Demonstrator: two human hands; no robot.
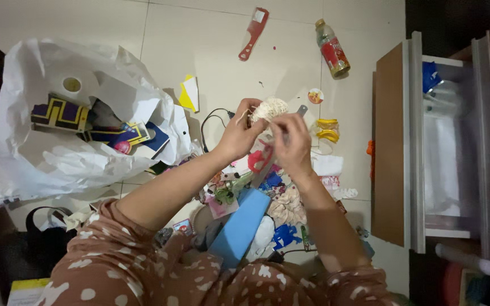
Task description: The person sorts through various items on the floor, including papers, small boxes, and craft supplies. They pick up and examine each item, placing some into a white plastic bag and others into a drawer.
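Observation:
My left hand (pixel 238 134) grips a cream-coloured ball of string (pixel 270 108), held up above a heap of small items. A loose end of the string sticks out by my left fingers. My right hand (pixel 293 143) is closed on a pair of scissors with red handles (pixel 260 158), whose grey blade tip (pixel 301 110) pokes up beside the ball. Both hands meet at the ball, over the floor.
A heap of small toys and scraps (pixel 267 198) with a blue box (pixel 240 228) lies below my hands. A white plastic bag (pixel 58 124) of boxes sits left. A red comb (pixel 253 33), a bottle (pixel 332 48) and yellow clips (pixel 327 130) lie on the tiles. An open drawer (pixel 443 141) stands right.

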